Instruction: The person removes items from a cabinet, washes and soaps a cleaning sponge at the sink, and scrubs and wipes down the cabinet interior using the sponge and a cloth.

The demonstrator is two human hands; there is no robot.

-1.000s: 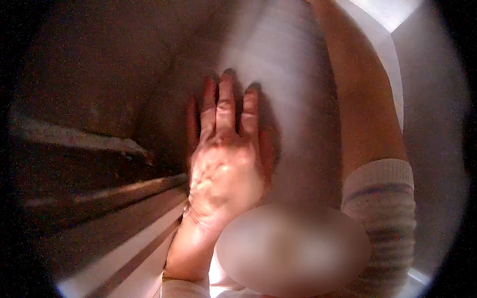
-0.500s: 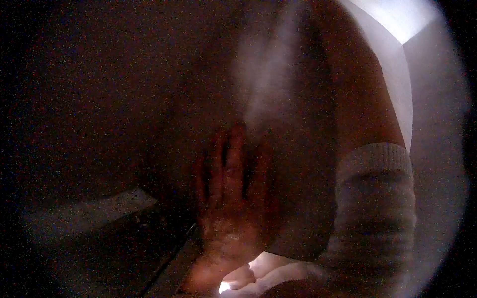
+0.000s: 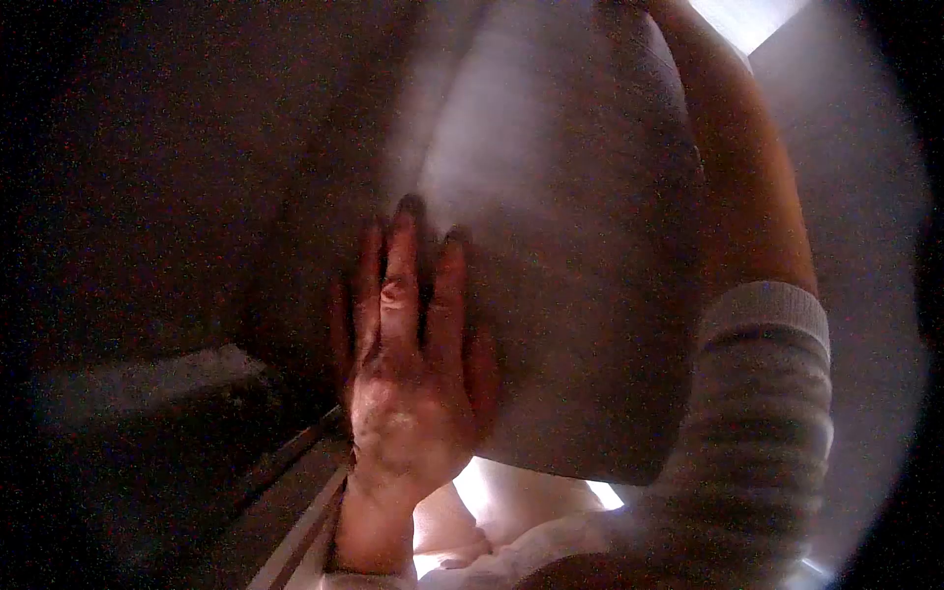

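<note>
My left hand (image 3: 411, 379) lies with its back to me against a large dark panel (image 3: 580, 324). Its fingers are stretched upward and a little apart, the thumb on the right, and nothing shows in its grasp. A pale streak of light falls on the panel above the fingertips. On the right my right arm (image 3: 752, 187), its ribbed light sleeve (image 3: 762, 383) pushed up, reaches along the panel's right side to the top of the picture. The right hand itself is beyond the upper edge.
At lower left, pale rails (image 3: 303, 531) run diagonally beside the left wrist. A light strip (image 3: 147, 388) stands out from the dark at far left. A grey wall (image 3: 865, 295) rises on the right. Bright light and pale shapes show under the panel's lower edge.
In the picture, my left hand has shifted left and slightly up. The panel's lower edge sits higher, with more of the bright gap showing, and the view is lighter.
</note>
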